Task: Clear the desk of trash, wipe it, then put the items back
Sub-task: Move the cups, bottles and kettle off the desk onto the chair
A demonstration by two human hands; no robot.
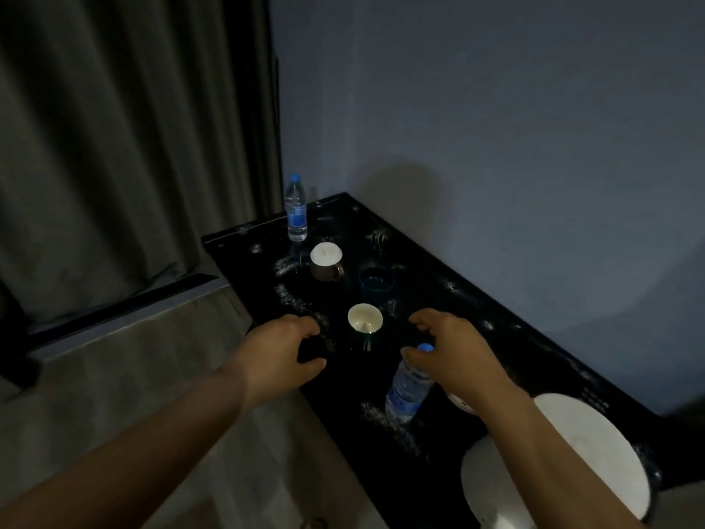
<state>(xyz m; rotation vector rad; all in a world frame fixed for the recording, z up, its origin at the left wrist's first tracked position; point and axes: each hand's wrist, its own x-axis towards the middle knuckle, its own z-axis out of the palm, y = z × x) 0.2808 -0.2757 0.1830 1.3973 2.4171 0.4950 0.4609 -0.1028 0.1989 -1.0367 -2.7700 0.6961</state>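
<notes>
Dim corner of a room, looking down on a black glossy table [351,227] set against a grey wall [496,108], with a heavy curtain [114,147] hanging to the left. Seeing white specks [290,295] scattered in patches over most of the tabletop.

Reaching forward with both bare arms. Holding the left hand [282,349] over the near left edge of the table, fingers [305,330] loosely bent and apart, gripping nothing. Arching the right hand [454,349] over the near bottle [408,387], fingers spread and bent, not clamped round anything. Noting its blue cap [425,348] showing just beside the thumb, but being unable to tell whether the thumb is touching it. Seeing that bottle standing on the table, leaning in this wide view.

Finding a cream cup [365,318] between the two hands, open side up. Making out a dark glass [376,280] just behind it, hard to read in the gloom. Spotting a brown mug [330,272] to the glass's left, capped with a white lid [326,253]. Seeing the far bottle [296,208] upright near the table's back left corner. Catching a white plate [587,448] at the near right end, partly hidden by the right forearm.
</notes>
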